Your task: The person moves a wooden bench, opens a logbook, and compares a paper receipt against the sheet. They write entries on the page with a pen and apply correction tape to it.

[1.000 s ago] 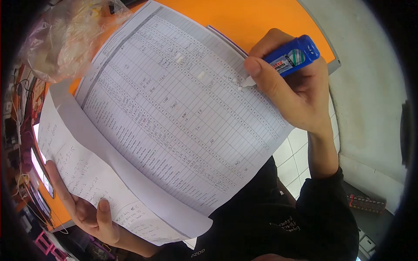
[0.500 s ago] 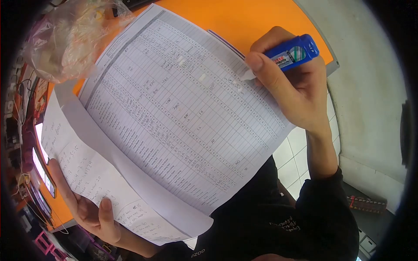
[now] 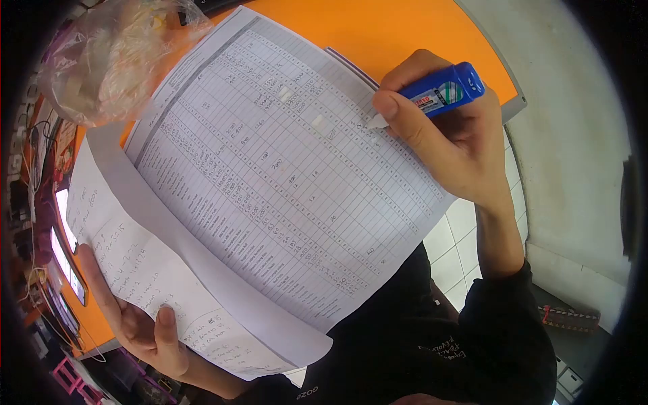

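Observation:
My right hand (image 3: 452, 135) pinches a blue correction pen (image 3: 442, 91) with a white tip. The tip rests at the printed table sheet (image 3: 283, 182), beside small white correction marks near its upper right. Handwritten numbers fill many cells of the sheet, and two white patches lie higher up. At the lower left my left hand (image 3: 152, 334) grips the handwritten paper (image 3: 135, 250), thumb on top and fingers behind it. This paper curls beside the printed sheet.
A clear plastic bag (image 3: 121, 64) sits at the upper left on the orange table (image 3: 378, 30). Lit screens (image 3: 65, 260) and cables are at the left. White floor tiles (image 3: 442, 243) and a pale wall (image 3: 574, 169) show at the right.
The pen tip first lifted a little up and right, then came back down and left onto the sheet. The papers have shifted slightly right. My left hand keeps its grip.

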`<move>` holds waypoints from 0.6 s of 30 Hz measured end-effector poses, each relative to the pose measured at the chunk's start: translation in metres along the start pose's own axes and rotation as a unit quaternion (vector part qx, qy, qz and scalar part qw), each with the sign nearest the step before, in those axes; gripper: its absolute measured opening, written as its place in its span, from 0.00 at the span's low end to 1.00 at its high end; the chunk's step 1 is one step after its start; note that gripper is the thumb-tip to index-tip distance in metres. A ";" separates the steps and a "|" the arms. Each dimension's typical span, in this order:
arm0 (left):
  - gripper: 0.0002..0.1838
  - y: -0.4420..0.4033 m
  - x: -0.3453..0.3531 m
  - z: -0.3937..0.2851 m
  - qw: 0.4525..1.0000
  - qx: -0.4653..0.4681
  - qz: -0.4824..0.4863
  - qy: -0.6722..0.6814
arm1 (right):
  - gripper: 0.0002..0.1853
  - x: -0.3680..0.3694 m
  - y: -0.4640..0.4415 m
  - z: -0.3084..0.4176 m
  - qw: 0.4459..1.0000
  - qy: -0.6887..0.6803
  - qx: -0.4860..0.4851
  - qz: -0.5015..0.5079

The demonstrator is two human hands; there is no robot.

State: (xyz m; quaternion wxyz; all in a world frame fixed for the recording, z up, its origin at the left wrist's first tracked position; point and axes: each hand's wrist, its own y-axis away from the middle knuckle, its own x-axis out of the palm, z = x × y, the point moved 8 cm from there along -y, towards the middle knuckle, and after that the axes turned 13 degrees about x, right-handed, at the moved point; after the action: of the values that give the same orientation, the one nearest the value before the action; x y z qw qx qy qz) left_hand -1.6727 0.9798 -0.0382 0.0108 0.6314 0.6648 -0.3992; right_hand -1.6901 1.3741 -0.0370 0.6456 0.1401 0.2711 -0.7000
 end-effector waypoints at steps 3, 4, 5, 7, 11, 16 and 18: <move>0.58 0.000 -0.002 0.002 1.000 0.010 -0.005 -0.005 | 0.08 -0.001 0.000 -0.002 1.000 -0.010 0.017 -0.007; 0.58 0.000 -0.001 0.002 1.000 0.010 -0.005 -0.005 | 0.08 -0.001 0.000 -0.001 1.000 -0.008 0.011 -0.005; 0.58 0.000 -0.001 0.002 1.000 0.007 -0.005 -0.002 | 0.08 -0.001 0.000 -0.001 1.000 -0.006 0.005 -0.004; 0.59 0.001 -0.003 0.002 1.000 0.005 -0.005 0.001 | 0.08 -0.001 0.000 -0.001 1.000 -0.003 0.007 -0.001; 0.59 0.000 -0.002 0.001 1.000 -0.001 0.011 -0.019 | 0.08 -0.001 0.000 -0.001 1.000 -0.015 0.004 -0.004; 0.59 0.000 0.001 -0.001 1.000 -0.005 -0.008 -0.006 | 0.08 -0.001 0.000 -0.001 1.000 -0.002 -0.003 -0.006; 0.59 0.000 -0.001 0.000 1.000 0.009 -0.001 -0.019 | 0.08 -0.002 0.000 -0.001 1.000 -0.007 0.003 -0.006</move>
State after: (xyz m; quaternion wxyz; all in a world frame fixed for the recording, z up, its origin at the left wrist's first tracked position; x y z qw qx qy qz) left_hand -1.6726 0.9792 -0.0377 0.0171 0.6230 0.6618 -0.4167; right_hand -1.6903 1.3763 -0.0371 0.6430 0.1357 0.2655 -0.7054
